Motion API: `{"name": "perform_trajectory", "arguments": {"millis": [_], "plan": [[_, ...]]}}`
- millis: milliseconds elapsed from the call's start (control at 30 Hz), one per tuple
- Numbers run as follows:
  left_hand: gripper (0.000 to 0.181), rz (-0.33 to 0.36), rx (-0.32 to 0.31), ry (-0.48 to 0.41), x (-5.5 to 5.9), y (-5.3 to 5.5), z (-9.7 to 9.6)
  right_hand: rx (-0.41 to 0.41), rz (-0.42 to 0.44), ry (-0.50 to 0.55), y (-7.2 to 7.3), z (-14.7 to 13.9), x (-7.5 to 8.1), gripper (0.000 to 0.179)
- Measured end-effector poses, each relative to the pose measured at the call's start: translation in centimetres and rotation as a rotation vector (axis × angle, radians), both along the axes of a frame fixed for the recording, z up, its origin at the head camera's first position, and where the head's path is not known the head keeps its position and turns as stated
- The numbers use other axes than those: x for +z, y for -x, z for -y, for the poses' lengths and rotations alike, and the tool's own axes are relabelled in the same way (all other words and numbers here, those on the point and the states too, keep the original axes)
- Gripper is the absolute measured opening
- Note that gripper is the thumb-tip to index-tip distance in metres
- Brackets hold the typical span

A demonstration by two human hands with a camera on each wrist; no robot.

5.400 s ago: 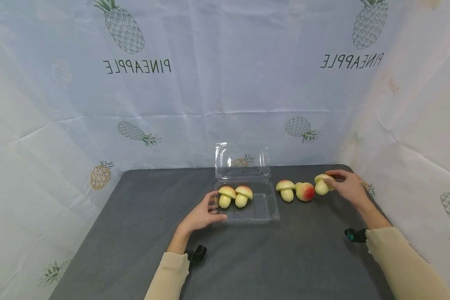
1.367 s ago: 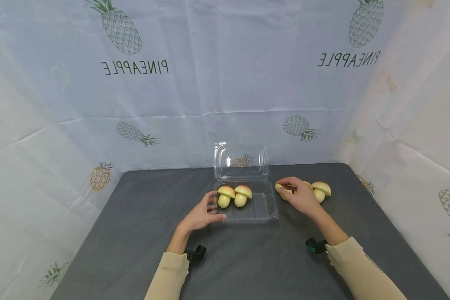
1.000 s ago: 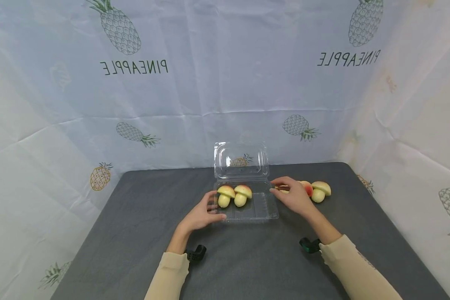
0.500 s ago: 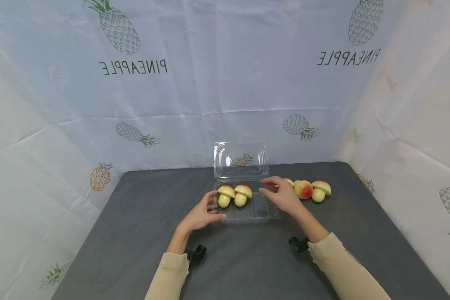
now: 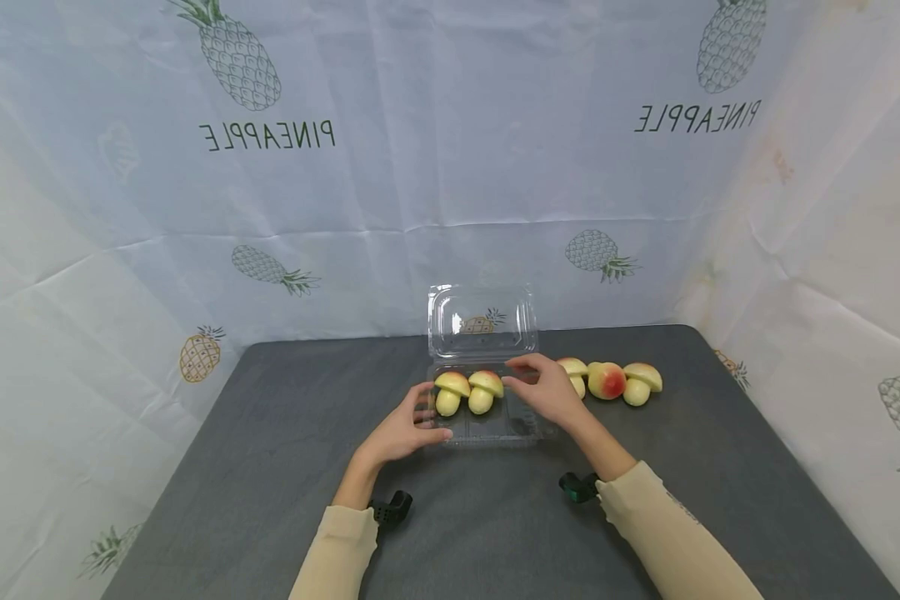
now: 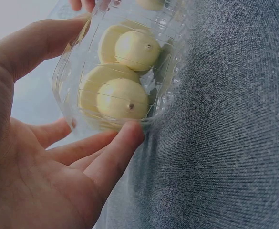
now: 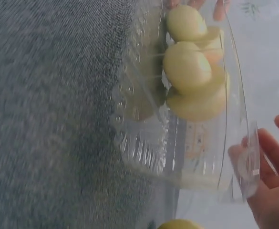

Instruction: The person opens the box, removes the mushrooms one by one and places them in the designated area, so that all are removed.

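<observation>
Clear container (image 5: 487,427) sits on our worktop (image 5: 465,525), lid (image 5: 446,325) raised, two mushroom-shaped pieces (image 5: 483,400) inside. Left wrist view gives us the dark-spotted stem ends (image 6: 121,98); head view doesn't. Left hand (image 5: 399,427) holds the container's left end, fingers wide around it. Right hand (image 5: 549,393) over the right half, fingers parted. Only head view shows us all three loose pieces (image 5: 607,381) alongside.
</observation>
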State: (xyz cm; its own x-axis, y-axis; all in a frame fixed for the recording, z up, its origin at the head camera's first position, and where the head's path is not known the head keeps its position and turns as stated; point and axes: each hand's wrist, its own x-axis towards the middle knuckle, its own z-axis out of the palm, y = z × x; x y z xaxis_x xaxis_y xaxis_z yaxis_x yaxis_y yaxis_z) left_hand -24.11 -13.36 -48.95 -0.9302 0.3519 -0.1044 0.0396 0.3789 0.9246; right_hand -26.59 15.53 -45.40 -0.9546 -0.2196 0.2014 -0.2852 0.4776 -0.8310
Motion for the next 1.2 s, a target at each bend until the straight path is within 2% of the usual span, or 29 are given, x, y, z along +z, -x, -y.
{"name": "perform_trajectory", "arguments": {"millis": [233,500,767,1200], "plan": [[0.092,0.002,0.004,0.002,0.0,0.0,0.0,-0.028,0.037,-0.012,0.6,1.0,-0.2,0.039],[0.092,0.004,0.0,-0.006,-0.2,0.0,0.0,-0.004,0.095,0.012,1.2,1.9,-0.8,0.044],[0.093,0.007,-0.014,-0.005,-0.4,0.0,0.1,-0.032,0.135,0.01,1.8,2.6,-1.9,0.041],[0.092,0.013,-0.005,-0.014,0.0,0.1,0.1,-0.069,0.207,0.033,2.2,3.7,-2.5,0.042]]}}
